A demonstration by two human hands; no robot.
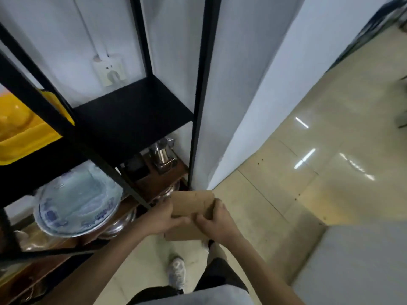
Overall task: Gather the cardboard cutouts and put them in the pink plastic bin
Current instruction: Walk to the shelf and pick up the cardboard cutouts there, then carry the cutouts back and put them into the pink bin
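Note:
Brown cardboard cutouts (pixel 192 204) are held flat in front of me, low over the floor beside a black shelf rack. My left hand (pixel 164 217) grips their left edge, thumb on top. On the right edge sits my right hand (pixel 217 221), fingers curled over the top corner. A lower piece of cardboard (pixel 184 235) shows beneath both hands. No pink plastic bin is in view.
The black metal rack (pixel 132 111) stands at the left with a yellow bin (pixel 19 130), a blue-and-white plate (pixel 77 205) and a metal kettle (pixel 161 151). A white wall corner (pixel 242 128) rises ahead. Tiled floor (pixel 308 161) spreads to the right. My shoe (pixel 177 271) is below.

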